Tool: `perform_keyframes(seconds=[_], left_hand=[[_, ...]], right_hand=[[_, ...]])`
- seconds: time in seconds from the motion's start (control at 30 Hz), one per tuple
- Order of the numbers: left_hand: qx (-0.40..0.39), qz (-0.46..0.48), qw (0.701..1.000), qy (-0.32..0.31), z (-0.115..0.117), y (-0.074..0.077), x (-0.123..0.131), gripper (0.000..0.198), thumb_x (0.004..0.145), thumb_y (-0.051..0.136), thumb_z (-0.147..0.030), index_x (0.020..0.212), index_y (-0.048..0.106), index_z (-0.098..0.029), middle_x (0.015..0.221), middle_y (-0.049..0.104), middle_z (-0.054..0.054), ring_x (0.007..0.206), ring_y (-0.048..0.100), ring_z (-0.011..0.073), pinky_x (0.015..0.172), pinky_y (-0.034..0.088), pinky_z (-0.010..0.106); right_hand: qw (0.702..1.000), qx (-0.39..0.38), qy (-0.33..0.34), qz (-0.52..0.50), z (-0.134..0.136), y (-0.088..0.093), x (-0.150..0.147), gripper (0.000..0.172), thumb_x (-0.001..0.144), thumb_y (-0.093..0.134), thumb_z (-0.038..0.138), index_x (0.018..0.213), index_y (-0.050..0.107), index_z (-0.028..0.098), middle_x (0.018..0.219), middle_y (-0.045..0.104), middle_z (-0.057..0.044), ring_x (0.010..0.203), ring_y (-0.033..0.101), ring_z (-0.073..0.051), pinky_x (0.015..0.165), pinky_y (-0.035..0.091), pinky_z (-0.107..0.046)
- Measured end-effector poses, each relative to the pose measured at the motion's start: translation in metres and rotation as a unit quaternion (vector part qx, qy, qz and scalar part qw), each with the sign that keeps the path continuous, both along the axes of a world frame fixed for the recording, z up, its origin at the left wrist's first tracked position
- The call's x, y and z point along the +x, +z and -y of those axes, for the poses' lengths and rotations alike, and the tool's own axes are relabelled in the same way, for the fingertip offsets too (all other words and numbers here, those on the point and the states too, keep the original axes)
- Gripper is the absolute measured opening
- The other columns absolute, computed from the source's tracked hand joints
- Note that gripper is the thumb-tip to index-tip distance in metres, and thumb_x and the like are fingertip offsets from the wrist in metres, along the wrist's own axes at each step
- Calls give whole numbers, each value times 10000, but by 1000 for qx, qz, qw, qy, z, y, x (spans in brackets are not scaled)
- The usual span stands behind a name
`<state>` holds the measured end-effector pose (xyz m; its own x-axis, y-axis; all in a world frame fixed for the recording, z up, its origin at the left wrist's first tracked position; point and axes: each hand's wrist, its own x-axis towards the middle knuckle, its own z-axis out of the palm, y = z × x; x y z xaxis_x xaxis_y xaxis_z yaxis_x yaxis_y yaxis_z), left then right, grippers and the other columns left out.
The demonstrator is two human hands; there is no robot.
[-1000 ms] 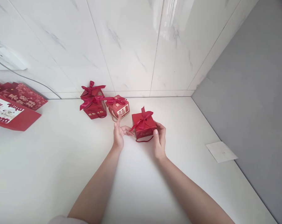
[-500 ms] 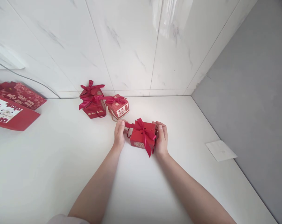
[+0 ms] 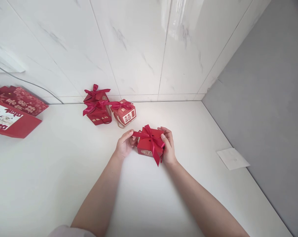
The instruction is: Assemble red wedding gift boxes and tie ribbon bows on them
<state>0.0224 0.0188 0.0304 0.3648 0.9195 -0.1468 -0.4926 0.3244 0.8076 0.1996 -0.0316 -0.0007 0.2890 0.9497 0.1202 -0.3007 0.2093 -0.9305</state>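
A red gift box [image 3: 143, 144] with a dark pink ribbon bow [image 3: 150, 135] tied on top stands on the white table, a round gold pattern on its front. My right hand [image 3: 169, 146] clasps its right side, thumb at the upper edge and fingers behind. At the left side, my left hand [image 3: 125, 143] has its fingers curled in against the box, where the red cord handle is mostly covered. Its thumb lies by the ribbon's left end; whether it pinches the ribbon is hard to see.
Two red ribboned boxes [image 3: 99, 117] and a smaller red-and-white box [image 3: 124, 113] with a rope handle stand near the tiled wall. Red paper bags [image 3: 28, 126] lie at far left, below a cable [image 3: 28, 80]. A white paper square [image 3: 233, 158] lies by the grey panel [image 3: 269, 108] at right.
My left hand has shifted slightly left and turned, its fingers now curled in at the box's side over the cord handle. My right thumb has moved onto the box's top edge.
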Motion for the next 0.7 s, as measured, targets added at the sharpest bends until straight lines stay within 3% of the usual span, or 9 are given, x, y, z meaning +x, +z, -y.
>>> perform_keyframes(seconds=[0.13,0.3,0.5,0.6,0.7], left_hand=[[10,32,995,-94,0,-1,-10,266,736,639,-328,592,486,-165,494,519,-19,363,440,74,352,323,191],[18,-9,978,-206,-6,-6,-29,264,691,661,-322,548,526,-146,479,619,43,363,550,147,360,396,222],[30,-75,934,-349,-5,-3,-37,207,671,704,-277,566,691,-99,677,731,155,651,707,256,624,541,306],[75,-114,899,-415,-6,-3,-37,215,693,719,-344,667,767,-137,758,753,140,715,712,251,697,541,319],[105,-133,886,-431,-7,-5,-37,222,676,755,-385,726,792,-172,792,758,132,723,711,239,706,532,305]], right_hand=[[1000,-6,2,3,0,1,0,334,915,503,427,1207,491,264,1324,497,-80,1209,504,-224,1017,428,-444],[1000,-14,5,-20,2,4,0,313,905,526,418,1185,514,278,1302,511,-61,1203,504,-227,1011,425,-425],[999,-22,11,-31,0,8,1,305,892,549,416,1164,526,280,1298,520,-54,1182,510,-229,1002,424,-419],[999,-26,16,-30,-2,8,3,316,888,559,419,1166,524,274,1297,526,-60,1166,520,-229,994,429,-421],[999,-30,21,-27,-2,9,4,330,883,566,422,1173,521,270,1293,534,-63,1146,534,-227,979,440,-421]])
